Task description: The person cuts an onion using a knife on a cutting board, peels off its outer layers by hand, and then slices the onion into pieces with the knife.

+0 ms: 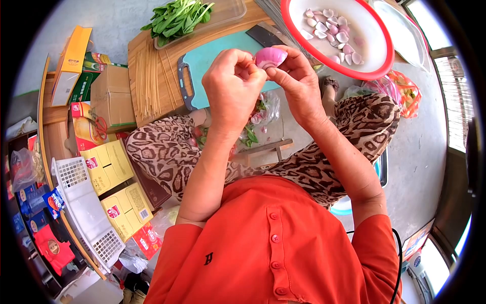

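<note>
A piece of red onion (271, 55), purple outside with a pale edge, is held up between my two hands above the cutting board's right side. My right hand (299, 83) grips it from the right, thumb at its lower edge. Closed in a pinch, my left hand (230, 86) touches its lower left edge; the fingertips are partly hidden. Beneath the hands lies a turquoise cutting board (200, 76) with a dark cleaver (266, 36) across its far right corner. To the right, a white basin with a red rim (377, 73) contains several separated onion pieces (334, 30).
Bamboo skewers (147, 81) lie on the wooden table (135, 48), left of the board. Leafy greens (177, 20) sit in a clear tray at the back. Onion scraps in a plastic bag (271, 106) are below the hands. Boxes (109, 93) and a white basket (83, 202) stand left.
</note>
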### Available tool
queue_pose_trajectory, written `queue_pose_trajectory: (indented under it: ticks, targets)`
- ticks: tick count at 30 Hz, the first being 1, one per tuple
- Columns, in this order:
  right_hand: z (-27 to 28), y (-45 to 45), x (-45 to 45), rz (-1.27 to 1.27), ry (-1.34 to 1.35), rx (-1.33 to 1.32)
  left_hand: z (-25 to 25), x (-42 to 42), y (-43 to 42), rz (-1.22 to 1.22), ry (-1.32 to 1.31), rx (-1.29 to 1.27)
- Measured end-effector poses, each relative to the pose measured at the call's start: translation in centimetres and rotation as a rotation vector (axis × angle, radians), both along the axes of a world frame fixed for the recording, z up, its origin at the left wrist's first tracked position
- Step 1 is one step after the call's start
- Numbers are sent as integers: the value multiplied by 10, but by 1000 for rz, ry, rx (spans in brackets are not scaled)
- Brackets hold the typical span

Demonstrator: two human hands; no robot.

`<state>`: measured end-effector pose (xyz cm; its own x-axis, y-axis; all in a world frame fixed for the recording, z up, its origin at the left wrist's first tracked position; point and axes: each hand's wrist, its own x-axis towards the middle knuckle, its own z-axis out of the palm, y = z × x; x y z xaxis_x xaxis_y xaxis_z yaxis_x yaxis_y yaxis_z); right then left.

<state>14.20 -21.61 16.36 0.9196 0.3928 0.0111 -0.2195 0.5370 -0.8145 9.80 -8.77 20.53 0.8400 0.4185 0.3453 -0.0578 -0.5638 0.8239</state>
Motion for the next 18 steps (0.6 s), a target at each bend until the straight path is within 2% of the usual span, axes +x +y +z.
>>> queue_pose_trajectory:
  ticks: [1,5,7,8,10,11,13,18]
  targets:
    - [-1,0,0,17,36,26,-1,0,1,-11,52,-156]
    - [1,-3,1,56,83,15,6,-2,8,-58,80,-285]
    - [-2,-4,4,109,160,60,7,-1,12,-118,115,-577]
    - [-3,-5,5,110,160,59,6,-1,16,-118,115,-578]
    - [-5,-6,7,163,256,107,0,-2,25,-201,153,-749]
    - [-5,-6,8,180,288,123,-3,-3,28,-201,153,-750]
    - [-8,-6,9,203,331,262,-7,-5,33,-251,158,-892]
    - [-8,-8,12,171,408,261,-16,-10,40,-201,218,-853]
